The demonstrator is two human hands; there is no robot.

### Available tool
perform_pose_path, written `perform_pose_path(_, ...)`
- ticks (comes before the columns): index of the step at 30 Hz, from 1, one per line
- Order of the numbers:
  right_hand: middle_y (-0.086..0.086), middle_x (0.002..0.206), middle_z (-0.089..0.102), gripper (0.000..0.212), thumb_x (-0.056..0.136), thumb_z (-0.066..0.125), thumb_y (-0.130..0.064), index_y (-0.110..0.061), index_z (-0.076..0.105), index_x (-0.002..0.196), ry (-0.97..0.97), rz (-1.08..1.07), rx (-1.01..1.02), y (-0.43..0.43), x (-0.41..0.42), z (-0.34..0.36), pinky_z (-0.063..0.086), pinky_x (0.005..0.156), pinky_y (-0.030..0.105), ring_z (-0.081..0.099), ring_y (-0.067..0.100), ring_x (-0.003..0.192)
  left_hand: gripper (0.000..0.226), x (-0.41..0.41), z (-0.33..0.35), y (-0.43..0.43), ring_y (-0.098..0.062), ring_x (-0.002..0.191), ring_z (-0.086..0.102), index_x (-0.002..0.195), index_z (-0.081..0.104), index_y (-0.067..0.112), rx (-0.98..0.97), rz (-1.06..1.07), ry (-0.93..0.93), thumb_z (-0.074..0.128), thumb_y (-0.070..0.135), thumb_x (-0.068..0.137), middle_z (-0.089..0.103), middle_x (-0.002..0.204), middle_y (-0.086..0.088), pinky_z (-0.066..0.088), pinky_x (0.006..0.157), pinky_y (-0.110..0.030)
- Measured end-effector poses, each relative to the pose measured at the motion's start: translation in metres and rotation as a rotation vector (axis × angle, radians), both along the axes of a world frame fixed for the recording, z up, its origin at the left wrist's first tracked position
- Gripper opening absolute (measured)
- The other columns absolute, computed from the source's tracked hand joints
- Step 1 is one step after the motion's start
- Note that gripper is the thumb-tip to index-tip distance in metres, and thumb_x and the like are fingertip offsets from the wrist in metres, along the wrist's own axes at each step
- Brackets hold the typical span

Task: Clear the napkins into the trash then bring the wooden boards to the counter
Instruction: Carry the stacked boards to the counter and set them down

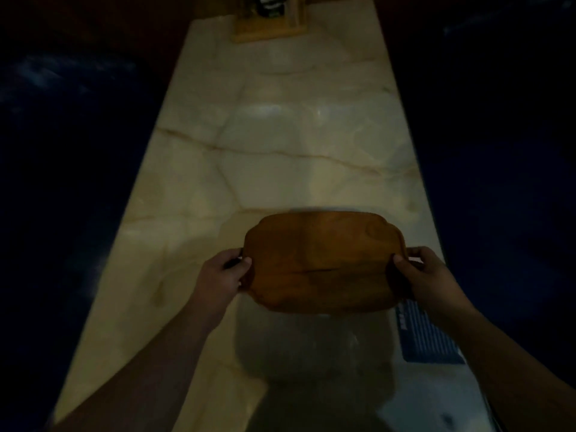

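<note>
Two bare hands hold one wooden board (324,263) flat over the near end of a pale marble counter (280,157) w/ tan veins. Left hand (223,277) grips the board's left short edge: thumb on top, fingers curled under. Right hand (427,275) grips the right short edge the same way, thumb on the top face, fingers wrapped around the rim. Board is orange-brown, roughly oblong w/ rounded, slightly scalloped corners; a dark crack line runs across its middle. Nothing sits on it. Whether the board touches the counter or is just above it can't be told; a soft shadow falls on the stone below its near edge. Near the counter's right edge, just beside the right wrist, lies a blue rectangular mat or card (427,335) w/ pale lines and some lettering, too blurred to read. At the far end of the counter, centre, stands a light wooden holder (268,29), open-topped, w/ something black-and-white (269,4) inside, cut off by the frame's top edge; its contents can't be identified, and any label is unreadable. Scene is very dim; both sides beyond the counter's long edges are near-black w/ faint blue patches. Both forearms reach in from the bottom corners, bare.
</note>
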State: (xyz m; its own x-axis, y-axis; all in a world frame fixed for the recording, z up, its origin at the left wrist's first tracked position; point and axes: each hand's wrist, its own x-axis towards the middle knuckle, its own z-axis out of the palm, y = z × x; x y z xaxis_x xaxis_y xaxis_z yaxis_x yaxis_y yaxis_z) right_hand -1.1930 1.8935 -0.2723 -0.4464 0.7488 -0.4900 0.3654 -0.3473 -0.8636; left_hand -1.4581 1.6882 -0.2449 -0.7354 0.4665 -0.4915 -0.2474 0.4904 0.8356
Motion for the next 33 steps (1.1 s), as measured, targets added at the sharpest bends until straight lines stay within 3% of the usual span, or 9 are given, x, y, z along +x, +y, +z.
perform_pose_path(3, 0.006, 0.104, 0.065, 0.029, 0.091, 0.056, -0.037, -0.016, 0.056, 0.111, 0.104, 0.024, 0.031, -0.003, -0.028, 0.021, 0.054, 0.054, 0.030, 0.066, 0.025, 0.089, 0.027, -0.004, 0.025, -0.025, -0.019, 0.089, 0.067, 0.115, 0.063, 0.014, 0.076, 0.101, 0.001, 0.062, 0.015, 0.088, 0.068, 0.102, -0.002, 0.055, 0.062, -0.031)
perform_pose_path(8, 0.006, 0.094, 0.070, 0.020, 0.094, 0.054, -0.035, -0.019, 0.062, 0.103, 0.222, 0.108, 0.094, -0.025, -0.075, 0.055, 0.055, 0.053, 0.026, 0.070, 0.017, 0.076, 0.029, -0.013, 0.070, -0.077, -0.017, 0.084, 0.069, 0.117, 0.062, 0.016, 0.151, 0.170, 0.134, 0.060, 0.020, 0.089, 0.070, 0.102, 0.001, 0.057, 0.059, -0.028)
perform_pose_path(12, 0.009, 0.091, 0.070, 0.018, 0.094, 0.054, -0.032, -0.017, 0.064, 0.098, 0.280, 0.168, 0.117, -0.060, -0.107, 0.079, 0.054, 0.054, 0.033, 0.070, 0.020, 0.073, 0.027, -0.011, 0.105, -0.132, -0.019, 0.082, 0.070, 0.116, 0.064, 0.014, 0.168, 0.268, 0.211, 0.058, 0.020, 0.090, 0.072, 0.098, 0.001, 0.059, 0.063, -0.033)
perform_pose_path(15, 0.009, 0.093, 0.070, 0.015, 0.094, 0.055, -0.031, -0.019, 0.065, 0.096, 0.318, 0.255, 0.156, -0.099, -0.126, 0.105, 0.055, 0.057, 0.035, 0.070, 0.020, 0.075, 0.022, 0.000, 0.128, -0.186, -0.023, 0.081, 0.069, 0.110, 0.067, 0.019, 0.162, 0.360, 0.288, 0.058, 0.025, 0.091, 0.071, 0.096, -0.005, 0.058, 0.069, -0.044)
perform_pose_path(17, 0.007, 0.093, 0.070, 0.015, 0.093, 0.056, -0.030, -0.020, 0.064, 0.099, 0.352, 0.319, 0.166, -0.132, -0.136, 0.124, 0.056, 0.054, 0.030, 0.070, 0.016, 0.074, 0.012, 0.011, 0.140, -0.228, -0.027, 0.075, 0.068, 0.096, 0.067, 0.030, 0.156, 0.425, 0.345, 0.057, 0.027, 0.091, 0.071, 0.087, -0.008, 0.057, 0.068, -0.049)
perform_pose_path(19, 0.007, 0.093, 0.070, 0.020, 0.093, 0.057, -0.032, -0.017, 0.063, 0.103, 0.377, 0.389, 0.179, -0.172, -0.142, 0.141, 0.055, 0.054, 0.030, 0.070, 0.017, 0.075, 0.012, 0.027, 0.149, -0.271, -0.026, 0.074, 0.066, 0.095, 0.066, 0.032, 0.174, 0.501, 0.382, 0.055, 0.026, 0.092, 0.070, 0.088, -0.010, 0.054, 0.067, -0.047)
perform_pose_path(25, 0.009, 0.099, 0.069, 0.022, 0.092, 0.055, -0.039, -0.020, 0.061, 0.104, 0.394, 0.612, 0.247, -0.304, -0.142, 0.165, 0.057, 0.073, 0.048, 0.068, 0.024, 0.086, 0.016, 0.094, 0.167, -0.415, -0.013, 0.084, 0.065, 0.103, 0.063, 0.033, 0.167, 0.702, 0.473, 0.053, 0.029, 0.092, 0.068, 0.094, 0.003, 0.052, 0.073, -0.033)
perform_pose_path(29, 0.008, 0.097, 0.068, 0.014, 0.094, 0.053, -0.037, -0.025, 0.060, 0.097, 0.455, 0.763, 0.264, -0.412, -0.148, 0.179, 0.054, 0.063, 0.040, 0.068, 0.020, 0.079, 0.019, 0.151, 0.183, -0.521, -0.008, 0.076, 0.067, 0.109, 0.061, 0.029, 0.151, 0.879, 0.533, 0.052, 0.025, 0.093, 0.069, 0.092, 0.006, 0.051, 0.058, -0.020)
perform_pose_path(33, 0.005, 0.101, 0.067, 0.017, 0.094, 0.052, -0.040, -0.027, 0.060, 0.101, 0.504, 0.982, 0.183, -0.530, -0.148, 0.193, 0.053, 0.068, 0.041, 0.067, 0.020, 0.086, 0.020, 0.215, 0.199, -0.622, -0.015, 0.067, 0.067, 0.111, 0.061, 0.020, 0.092, 1.065, 0.564, 0.050, 0.022, 0.094, 0.068, 0.090, -0.008, 0.054, 0.052, -0.024)
